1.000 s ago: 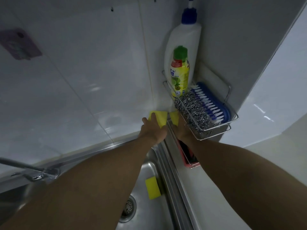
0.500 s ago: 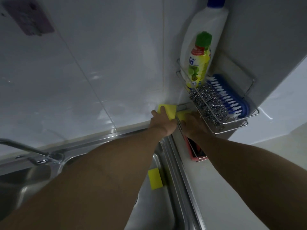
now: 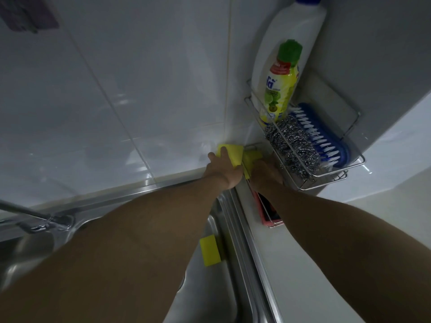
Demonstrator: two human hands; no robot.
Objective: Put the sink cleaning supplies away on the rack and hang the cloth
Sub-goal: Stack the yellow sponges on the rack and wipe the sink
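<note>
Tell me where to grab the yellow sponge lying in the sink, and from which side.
Pinch the sponge across its two long sides, coming from above. It lies flat in the sink close against the right wall, so its long faces are the easiest to reach; its ends look harder to grip.

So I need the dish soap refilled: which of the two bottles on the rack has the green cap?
The smaller yellow bottle with the lime label, standing in front. The tall white bottle behind it has a blue cap.
</note>
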